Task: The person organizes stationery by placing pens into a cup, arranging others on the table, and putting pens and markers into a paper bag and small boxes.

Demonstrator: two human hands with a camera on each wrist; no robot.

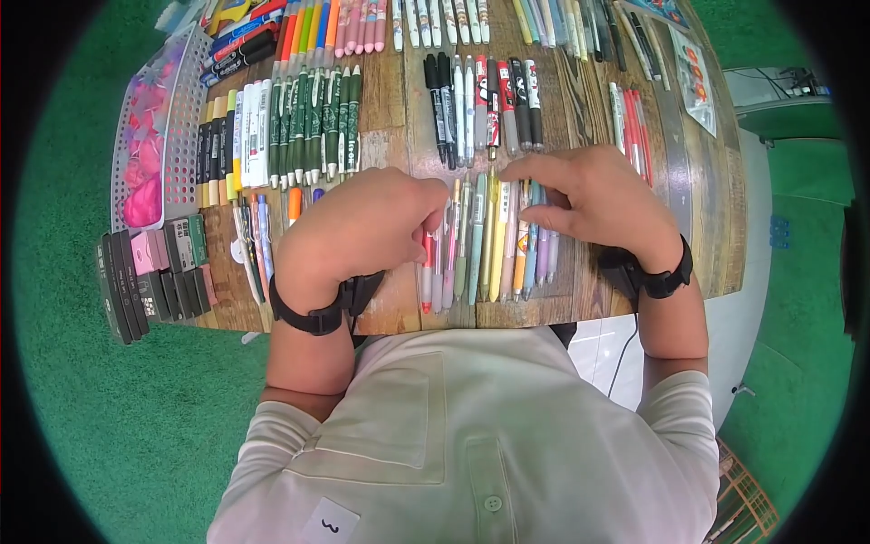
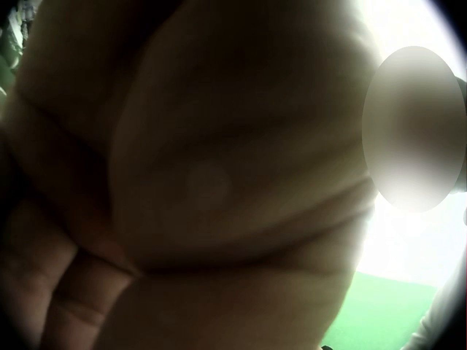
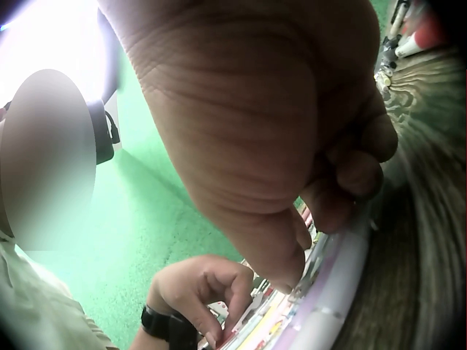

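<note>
A row of pens in mixed colours lies side by side near the table's front edge, with a yellow pen [image 1: 496, 249] about mid-row. At the row's left end, my left hand [image 1: 362, 222] has its curled fingers and thumb right at a red-tipped pen [image 1: 427, 286]; whether it pinches one cannot be told. My right hand [image 1: 598, 195] hovers over the right end, thumb and index finger apart, near the light purple pens [image 1: 553, 258]. In the right wrist view, its fingertips sit at the pens' edge. Palm and folded fingers [image 2: 51, 284] fill the left wrist view.
Behind the row lie black, white and red pens [image 1: 480, 100]. Dark green pens [image 1: 313, 118] and white markers [image 1: 256, 131] lie to the left. A perforated basket [image 1: 186, 118] holds pink items, with small boxes [image 1: 154, 272] in front. Red pens [image 1: 639, 136] lie right.
</note>
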